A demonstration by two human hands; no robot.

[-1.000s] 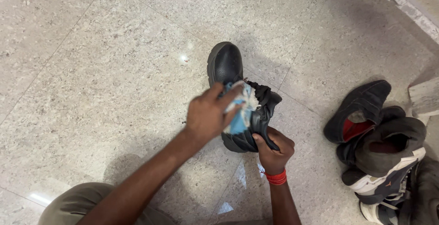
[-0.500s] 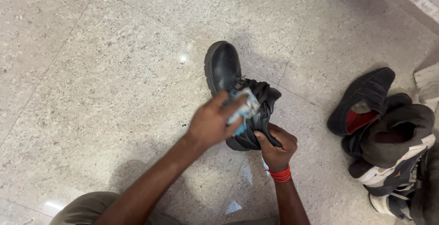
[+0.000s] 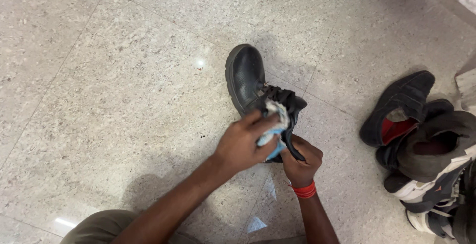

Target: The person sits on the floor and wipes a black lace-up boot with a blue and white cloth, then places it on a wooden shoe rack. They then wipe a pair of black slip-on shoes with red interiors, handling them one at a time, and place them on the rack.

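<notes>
Left hand (image 3: 241, 145): clamped on a cloth (image 3: 274, 125), pressed against the shoe.
Right hand (image 3: 301, 161): clamped on the black shoe (image 3: 248, 78).
Floor (image 3: 109, 75): other shoes (image 3: 421, 140) piled at its right edge.

Left hand (image 3: 243, 145) pressing cloth (image 3: 274, 125) on black shoe (image 3: 250, 78), right hand (image 3: 301, 161) gripping its heel

I see a speckled pale stone-tile floor (image 3: 114, 90), glossy, w/ thin grout lines and a light glare spot near centre. A black shoe (image 3: 246, 75) rests on it, toe pointing away from me. At right, a heap of other shoes (image 3: 421, 140) sits on the floor: black w/ red lining, dark grey, white-soled pairs, touching each other.
</notes>
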